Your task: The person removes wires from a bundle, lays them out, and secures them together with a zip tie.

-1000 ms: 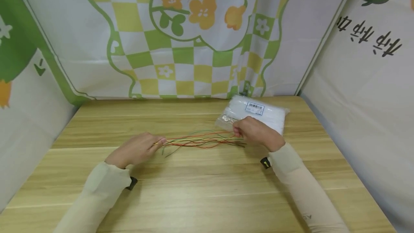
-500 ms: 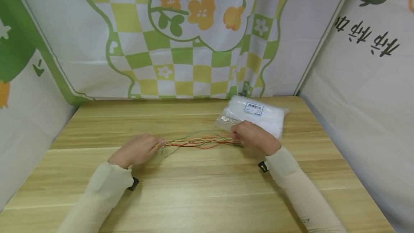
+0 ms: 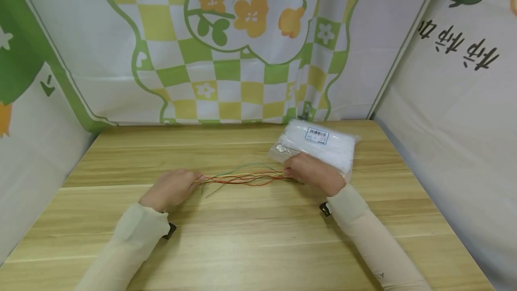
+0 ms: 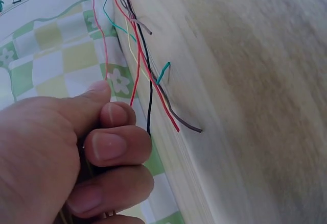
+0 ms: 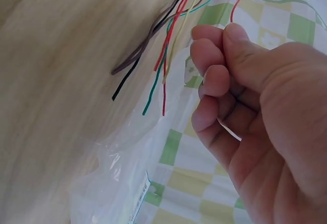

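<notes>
Several thin wires (image 3: 250,178) in red, black, green, yellow and brown lie in a loose bundle on the wooden table. My left hand (image 3: 171,187) is at the bundle's left end, pinching one red wire (image 4: 103,40) between thumb and forefinger, other fingers curled. At the opposite end my right hand (image 3: 313,173) pinches a red wire (image 5: 237,2) between thumb and fingertip. Loose wire ends hang free beside each hand in the wrist views. Whether the left palm also holds further wires is hidden.
A clear plastic bag (image 3: 323,143) of white contents with a barcode label lies just behind the right hand. Patterned cloth (image 3: 242,80) hangs behind the table (image 3: 258,246) and along both sides.
My right hand has shifted slightly left and toward me, and the left hand slightly right. The red wire between them, straight and taut before, now hangs lower among the others.
</notes>
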Demonstrator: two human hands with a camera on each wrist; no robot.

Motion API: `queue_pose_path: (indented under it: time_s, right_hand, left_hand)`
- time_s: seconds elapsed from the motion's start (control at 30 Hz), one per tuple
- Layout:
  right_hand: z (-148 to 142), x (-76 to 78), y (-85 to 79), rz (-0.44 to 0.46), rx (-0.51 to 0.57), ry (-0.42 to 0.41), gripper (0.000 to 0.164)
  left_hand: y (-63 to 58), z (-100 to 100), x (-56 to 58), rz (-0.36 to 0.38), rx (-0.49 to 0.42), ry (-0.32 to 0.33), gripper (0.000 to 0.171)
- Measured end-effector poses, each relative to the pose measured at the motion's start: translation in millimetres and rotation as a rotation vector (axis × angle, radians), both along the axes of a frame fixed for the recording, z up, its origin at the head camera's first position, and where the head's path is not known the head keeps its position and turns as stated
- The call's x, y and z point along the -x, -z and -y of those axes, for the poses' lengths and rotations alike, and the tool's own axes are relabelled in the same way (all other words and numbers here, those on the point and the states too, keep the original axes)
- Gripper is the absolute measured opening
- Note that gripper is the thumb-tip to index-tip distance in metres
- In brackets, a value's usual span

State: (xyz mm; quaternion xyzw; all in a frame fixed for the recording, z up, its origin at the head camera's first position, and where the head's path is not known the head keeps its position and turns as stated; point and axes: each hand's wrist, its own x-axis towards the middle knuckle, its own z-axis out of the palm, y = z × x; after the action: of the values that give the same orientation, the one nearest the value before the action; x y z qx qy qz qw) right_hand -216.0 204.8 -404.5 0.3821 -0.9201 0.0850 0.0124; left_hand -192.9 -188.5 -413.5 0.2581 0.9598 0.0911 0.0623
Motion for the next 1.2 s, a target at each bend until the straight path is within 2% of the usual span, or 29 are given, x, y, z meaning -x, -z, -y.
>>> queue_pose_path:
  time_s: [0.17,0.37,0.6,0.7,0.87,0.97,1.07,1.2]
  right_hand:
    - [1,-0.4,1.2,-0.022,-0.019,-0.012,0.034]
    - [-1,0.2,2.7,0.012,0.016,-0.033,0.028]
    - [-8,-2.3,-4.5,0.094,0.089,0.045,0.028]
    - [-10,-1.9,-4.7,0.1,0.097,0.047,0.027]
    - [-8,-1.3,-4.6,0.104,0.102,-0.017,0.02]
    - [-4,-1.4,-6.6,0.075,0.096,-0.077,0.015]
    - [2,-3.7,-11.6,0.051,0.091,-0.129,0.012]
    - [11,-7.8,-16.7,0.055,0.105,-0.155,0.011]
  left_hand:
    - [-0.8,2,-2.9,-0.027,-0.015,0.013,0.025]
    - [-4.4,-1,-6.9,0.0,-0.033,-0.009,0.027]
    - [-8.3,-7,-11.5,0.001,-0.04,-0.012,0.026]
    - [-8.5,-10,-12.6,-0.003,-0.049,-0.01,0.022]
    - [-7.4,-17,-12.5,-0.01,-0.059,0.003,0.019]
    - [-6.9,-20,-12.2,-0.012,-0.063,0.01,0.02]
    - [-6.4,-24,-11.4,-0.011,-0.068,0.015,0.023]
    - [-6.4,-28,-10.8,-0.017,-0.07,0.029,0.03]
